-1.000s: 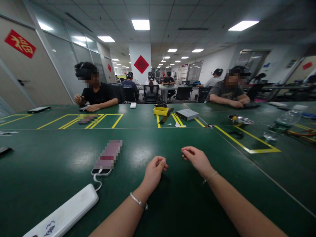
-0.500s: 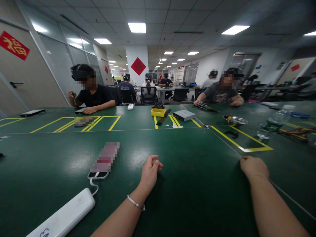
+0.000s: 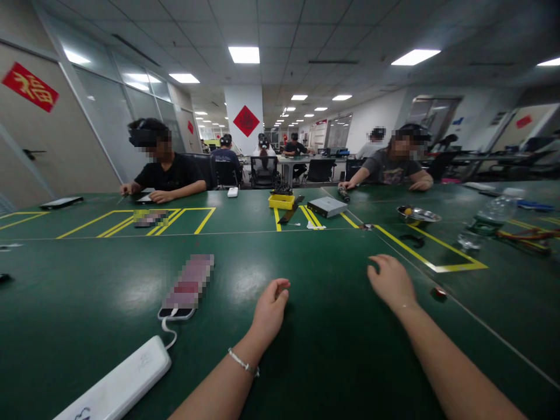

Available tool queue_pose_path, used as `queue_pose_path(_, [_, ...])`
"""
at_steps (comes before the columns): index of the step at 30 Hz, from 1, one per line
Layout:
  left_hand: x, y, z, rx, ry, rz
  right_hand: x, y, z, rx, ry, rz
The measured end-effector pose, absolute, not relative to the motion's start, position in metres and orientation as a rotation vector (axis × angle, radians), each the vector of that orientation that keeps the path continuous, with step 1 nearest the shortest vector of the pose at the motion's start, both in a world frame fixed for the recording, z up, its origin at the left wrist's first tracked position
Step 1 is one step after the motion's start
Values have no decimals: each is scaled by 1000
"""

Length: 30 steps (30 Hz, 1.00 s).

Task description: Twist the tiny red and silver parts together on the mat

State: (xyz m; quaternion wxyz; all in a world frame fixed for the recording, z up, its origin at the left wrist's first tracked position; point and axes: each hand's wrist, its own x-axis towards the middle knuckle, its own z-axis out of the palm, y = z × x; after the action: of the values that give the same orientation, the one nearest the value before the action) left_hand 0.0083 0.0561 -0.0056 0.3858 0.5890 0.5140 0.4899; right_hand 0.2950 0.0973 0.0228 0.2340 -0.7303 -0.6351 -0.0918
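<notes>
My left hand (image 3: 272, 308), with a bracelet on its wrist, is just above the green table (image 3: 324, 326). Its fingers curl loosely and a gap shows between thumb and fingertips; nothing shows in it. My right hand (image 3: 391, 281) hovers over the table with fingers bent and thumb apart, holding nothing I can see. Right of it, by the table seam, lies a small red and silver object (image 3: 438, 293), too blurred to name. Left of my left hand lie a phone (image 3: 188, 286) and a white power strip-like bar (image 3: 118, 382), joined by a white cable (image 3: 170, 335).
Across the table sit one person (image 3: 164, 169) at left and another (image 3: 394, 163) at right holding a dark object. Between them are a yellow tray (image 3: 281, 202) and a grey box (image 3: 327, 206). A metal bowl (image 3: 417, 215) and a plastic bottle (image 3: 492, 216) stand at right.
My right hand has moved left from the seam and its fingers have opened. The small red and silver object now shows where that hand was. My left hand has barely moved.
</notes>
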Motion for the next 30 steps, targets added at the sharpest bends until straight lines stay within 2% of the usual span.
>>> queue_pose_path(6, [10, 57, -14, 1570, 1289, 1210, 154, 60, 8, -1413, -2278, 225])
queue_pose_path(12, [8, 57, -18, 1682, 1374, 1117, 137, 38, 0, -1324, -2431, 310])
queue_pose_path(15, [8, 55, -11, 1663, 1381, 1111, 172, 59, 18, -1531, -2337, 96])
queue_pose_path(18, [7, 52, -4, 1623, 1395, 1075, 231, 81, 37, -1985, -2037, -183])
queue_pose_path(21, [7, 51, 0, 1628, 1421, 1025, 295, 88, 42, -2422, -1606, -304])
queue_pose_path(25, [7, 50, 0, 1623, 1400, 1001, 358, 81, 32, -2719, -1087, -139])
queue_pose_path(30, [6, 50, -1, 1590, 1345, 1014, 382, 75, 24, -2763, -997, 152])
